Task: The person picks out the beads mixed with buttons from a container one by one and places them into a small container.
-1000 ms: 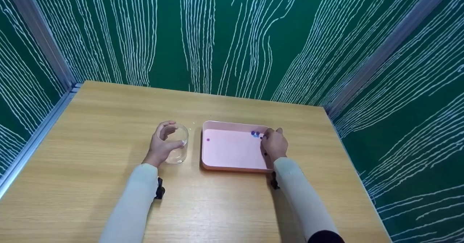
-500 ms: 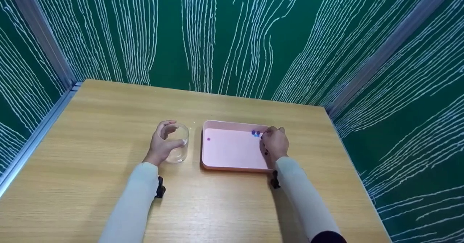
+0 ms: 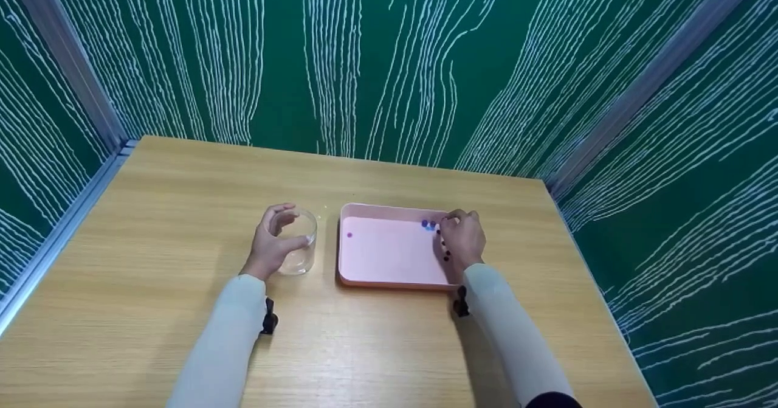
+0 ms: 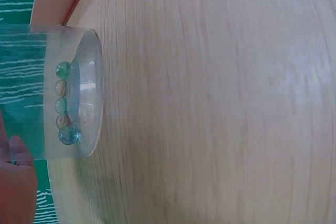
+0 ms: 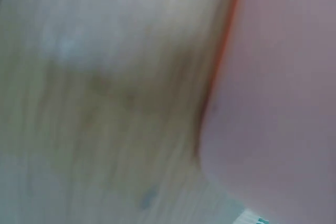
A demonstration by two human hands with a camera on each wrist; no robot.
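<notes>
Green, white-streaked walls (image 3: 285, 61) flank a wooden table (image 3: 364, 347). Clock face, pink tray (image 3: 389, 256) as centre: outside nine, left hand (image 3: 267, 247) curled round a clear cup (image 3: 296, 259), glassy marbles (image 4: 62, 105) at its base; inside, purple ball (image 3: 349, 235) near nine, dark-blue balls (image 3: 424, 224) near two; at three, right hand (image 3: 463, 238), fingers bunched, any pinched object indeterminable.

Tray (image 3: 389, 253) pink, glass (image 3: 298, 263) clear.
Worktop (image 3: 358, 347) lt. brn, wood-grain; walls (image 3: 285, 67) dk. grn w/ wavy wht lines; marbles (image 4: 61, 105) mostly grn/teal.
</notes>
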